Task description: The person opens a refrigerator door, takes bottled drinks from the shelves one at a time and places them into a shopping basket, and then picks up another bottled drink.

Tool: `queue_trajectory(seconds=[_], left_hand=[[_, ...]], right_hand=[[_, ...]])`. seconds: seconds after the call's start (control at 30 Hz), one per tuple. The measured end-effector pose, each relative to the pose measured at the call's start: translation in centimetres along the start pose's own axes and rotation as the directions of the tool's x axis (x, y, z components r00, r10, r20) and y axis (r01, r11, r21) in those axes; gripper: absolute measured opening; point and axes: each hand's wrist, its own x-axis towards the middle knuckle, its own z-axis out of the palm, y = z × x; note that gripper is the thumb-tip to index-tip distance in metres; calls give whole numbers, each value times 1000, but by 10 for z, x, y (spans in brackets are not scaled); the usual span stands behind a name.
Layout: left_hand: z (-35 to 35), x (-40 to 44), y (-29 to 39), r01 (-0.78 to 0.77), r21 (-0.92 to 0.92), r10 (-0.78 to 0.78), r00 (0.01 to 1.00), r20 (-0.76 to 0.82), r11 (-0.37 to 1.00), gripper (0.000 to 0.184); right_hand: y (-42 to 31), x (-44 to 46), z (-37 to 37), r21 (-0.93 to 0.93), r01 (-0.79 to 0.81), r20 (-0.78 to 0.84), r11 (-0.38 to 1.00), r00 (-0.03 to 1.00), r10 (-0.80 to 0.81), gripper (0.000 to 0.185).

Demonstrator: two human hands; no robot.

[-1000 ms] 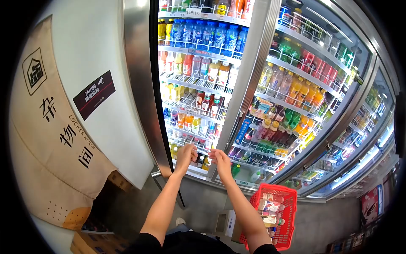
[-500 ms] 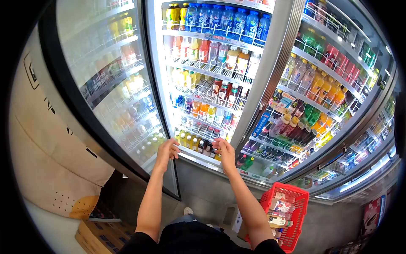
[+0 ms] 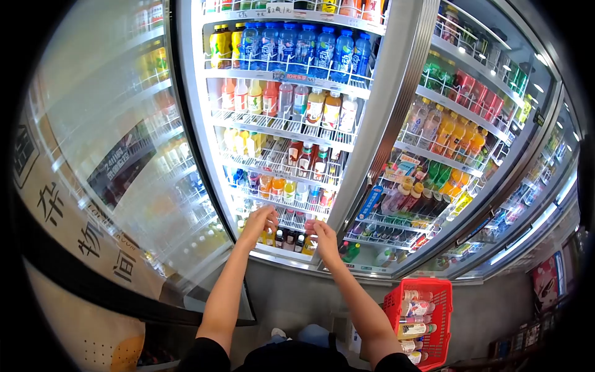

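Both of my hands are raised before the lower shelves of a lit drinks fridge [image 3: 290,132], whose glass door [image 3: 133,167] stands open on the left. The fingers of my left hand [image 3: 260,224] are loosely bent, with nothing visible in them. My right hand [image 3: 321,237] is a little way to its right, fingers curled; whether it holds anything is too small to tell. Around and behind the hands are small dark-capped bottles [image 3: 289,239] on the bottom shelf. Higher up stand blue bottles [image 3: 286,46] and brown-red bottles [image 3: 305,158].
A red basket [image 3: 447,322] holding several bottles [image 3: 416,328] is at the lower right. Closed glass-door fridges [image 3: 455,133] curve away to the right. The left door's lower edge reaches close to my left forearm. Grey floor [image 3: 297,294] shows below the fridge.
The fridge door on the left has come into view and now fills more of the left side. The view has shifted; both hands remain raised at the lower shelves, with fingers slightly re-bent.
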Motion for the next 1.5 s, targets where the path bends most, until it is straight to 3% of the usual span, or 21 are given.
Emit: queue_trajectory(seconds=[0.07, 0.23, 0.4, 0.57, 0.73, 0.87, 1.13, 1.5], left_hand=[[-1, 14, -20, 50, -108, -48, 999, 21, 993, 35], [-20, 17, -50, 151, -126, -146, 988, 49, 980, 36], [-51, 30, -62, 214, -133, -236, 957, -171, 968, 33], [-30, 86, -38, 174, -88, -184, 974, -130, 981, 30], [-1, 138, -19, 66, -10, -66, 998, 9, 998, 33], [15, 174, -10, 109, 18, -110, 993, 42, 994, 33], [35, 233, -28, 131, -121, -130, 991, 17, 984, 35], [20, 323, -71, 111, -95, -111, 994, 8, 989, 48]], right_hand=[[10, 9, 2, -7, -58, 16, 998, 998, 58, 32], [21, 53, -3, 14, -91, 11, 996, 996, 91, 31], [35, 110, 1, 57, -124, 44, 991, 992, 121, 30], [38, 158, -12, 61, -116, 88, 991, 990, 110, 31], [47, 195, -38, 48, -160, 93, 986, 984, 155, 33], [47, 215, -53, 11, -220, 85, 975, 972, 218, 35], [60, 259, -61, 42, -214, 105, 976, 972, 208, 45], [102, 333, -52, -13, -155, 14, 988, 988, 155, 44]])
